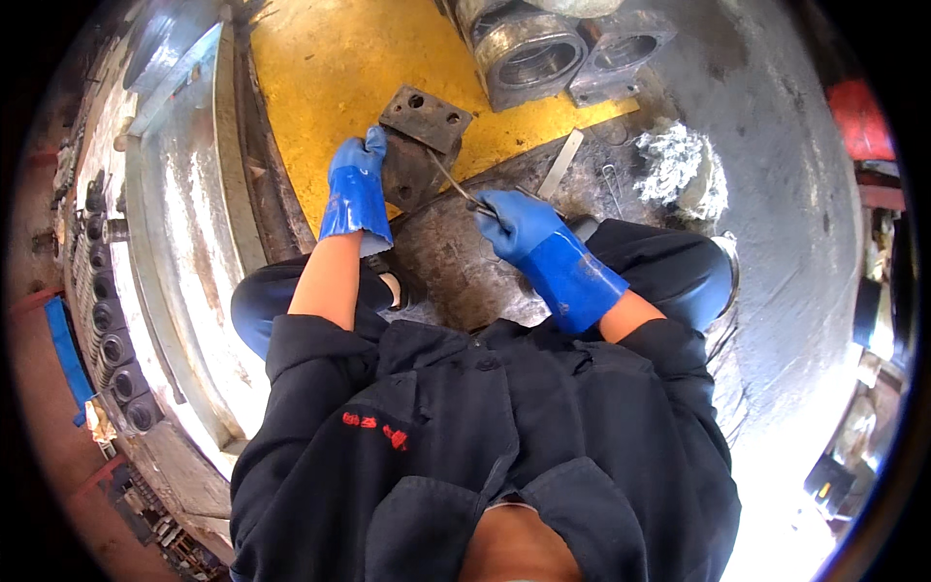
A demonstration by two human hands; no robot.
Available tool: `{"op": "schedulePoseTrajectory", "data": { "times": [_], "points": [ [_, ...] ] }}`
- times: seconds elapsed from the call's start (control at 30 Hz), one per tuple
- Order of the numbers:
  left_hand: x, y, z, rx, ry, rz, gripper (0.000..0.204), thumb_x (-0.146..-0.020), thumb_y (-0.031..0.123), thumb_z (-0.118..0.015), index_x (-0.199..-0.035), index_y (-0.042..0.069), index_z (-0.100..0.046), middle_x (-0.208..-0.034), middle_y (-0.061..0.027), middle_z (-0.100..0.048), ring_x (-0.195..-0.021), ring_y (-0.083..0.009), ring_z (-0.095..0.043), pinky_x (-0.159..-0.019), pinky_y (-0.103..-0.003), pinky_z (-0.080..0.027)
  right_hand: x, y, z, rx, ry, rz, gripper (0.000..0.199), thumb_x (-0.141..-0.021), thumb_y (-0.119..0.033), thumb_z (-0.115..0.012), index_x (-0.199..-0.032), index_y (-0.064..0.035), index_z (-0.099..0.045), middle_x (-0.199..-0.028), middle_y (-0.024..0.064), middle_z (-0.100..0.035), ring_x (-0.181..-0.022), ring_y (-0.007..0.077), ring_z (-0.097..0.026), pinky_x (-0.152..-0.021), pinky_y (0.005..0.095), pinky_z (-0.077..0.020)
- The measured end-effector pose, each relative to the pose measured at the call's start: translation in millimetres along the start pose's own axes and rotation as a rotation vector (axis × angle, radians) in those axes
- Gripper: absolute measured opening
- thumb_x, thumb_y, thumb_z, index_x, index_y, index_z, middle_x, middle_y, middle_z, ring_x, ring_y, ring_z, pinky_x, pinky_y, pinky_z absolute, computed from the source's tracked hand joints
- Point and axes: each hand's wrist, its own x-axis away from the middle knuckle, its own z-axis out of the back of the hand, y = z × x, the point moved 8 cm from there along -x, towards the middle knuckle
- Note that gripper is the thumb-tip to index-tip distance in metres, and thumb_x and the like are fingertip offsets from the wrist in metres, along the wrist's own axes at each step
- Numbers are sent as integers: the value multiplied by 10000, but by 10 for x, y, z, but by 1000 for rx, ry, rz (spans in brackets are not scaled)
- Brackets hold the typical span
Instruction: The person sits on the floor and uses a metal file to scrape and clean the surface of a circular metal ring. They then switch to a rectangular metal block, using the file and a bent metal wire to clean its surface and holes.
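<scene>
A dark metal block [411, 173] with a drilled plate-like face [427, 118] rests tilted at the edge of a yellow sheet [308, 73]. My left hand [361, 155], in a blue rubber glove, grips the block's left edge with bent fingers. In my gloved right hand [519, 223] is a thin metal rod-like tool [447, 177]. Its far tip meets the block just below the drilled face. The glove covers the tool's other end, so its exact kind cannot be told.
Flanged metal cylinders [536, 64] stand at the far side. A flat metal strip [561, 165], a bent wire [612, 184] and a crumpled whitish rag [684, 173] lie to the right. A long metal frame [228, 145] runs along the left, with dark round parts [114, 347] beyond it.
</scene>
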Motion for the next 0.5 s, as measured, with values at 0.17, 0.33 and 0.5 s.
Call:
{"op": "schedulePoseTrajectory", "data": {
  "times": [0.17,0.33,0.5],
  "points": [
    [151,-151,46,53,98,161,714,-973,600,-422,-866,-52,-689,-927,-318,-664,-949,-495,-630,-838,-533,-491,-48,195,-23,-239,-7,-164,348,-953,-434,-575,-947,-93,-642,-837,185,-642,-813,399,-643,-697,459,-502],
    [140,-298,44,146,224,204,658,-987,542,-421,-875,-48,-689,-917,-316,-662,-931,-498,-630,-834,-536,-495,35,418,-204,-280,32,-192,351,-952,-411,-589,-919,-64,-633,-773,163,-600,-737,334,-639,-684,401,-499],
    [117,-438,29,234,293,232,583,-979,487,-442,-861,-28,-689,-890,-301,-664,-882,-488,-636,-802,-540,-501,0,488,-248,-805,-38,-273,388,-1011,-386,-561,-1023,-4,-632,-859,46,-667,-690,97,-598,-608,268,-496]
  ]
}}
